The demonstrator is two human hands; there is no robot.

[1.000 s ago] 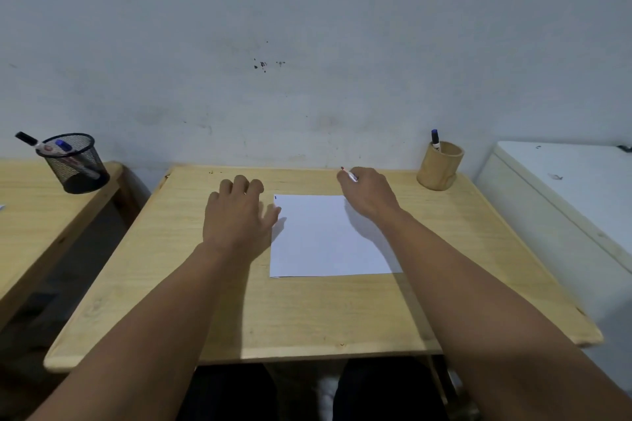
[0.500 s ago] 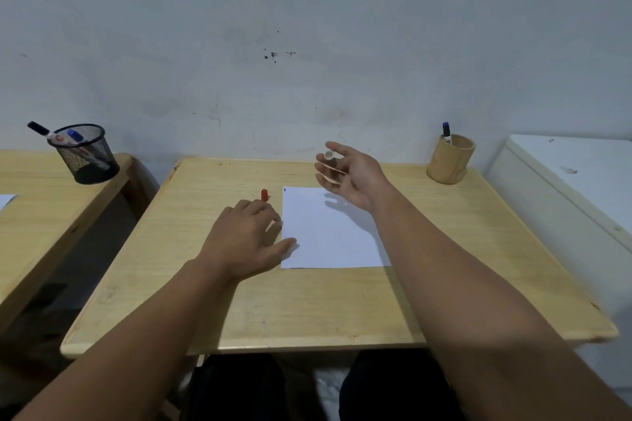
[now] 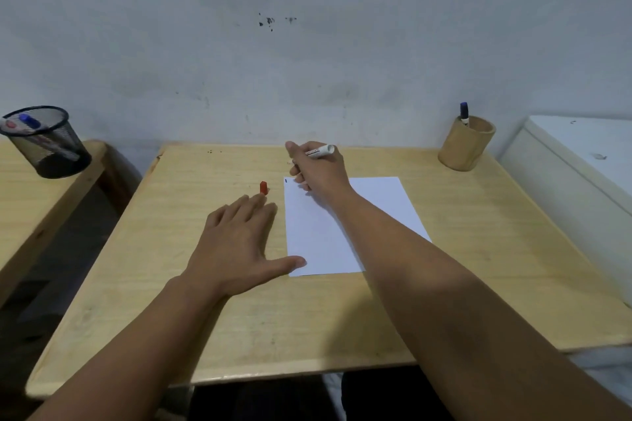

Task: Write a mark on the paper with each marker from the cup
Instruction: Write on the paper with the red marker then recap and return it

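Observation:
A white sheet of paper [image 3: 369,215] lies on the wooden desk [image 3: 478,249], with a small dark mark at its far left corner. My right hand [image 3: 318,174] grips a white marker [image 3: 320,150] in a writing hold over the paper's far left corner; the tip is hidden under my fingers. A red marker cap [image 3: 263,187] stands on the desk just left of the paper. My left hand [image 3: 239,243] lies flat and spread beside the paper, its thumb touching the paper's near left edge. A wooden cup [image 3: 466,143] at the desk's far right holds a blue-capped marker [image 3: 464,112].
A black mesh pen holder [image 3: 48,143] with markers stands on a second desk [image 3: 20,208] to the left, across a gap. A white cabinet [image 3: 581,161] adjoins the desk on the right. A grey wall runs along the desk's far edge.
My right hand turned over from an open-palmed pose and closed around the marker, lowering to the paper's far left corner. My left hand spread flat beside the paper.

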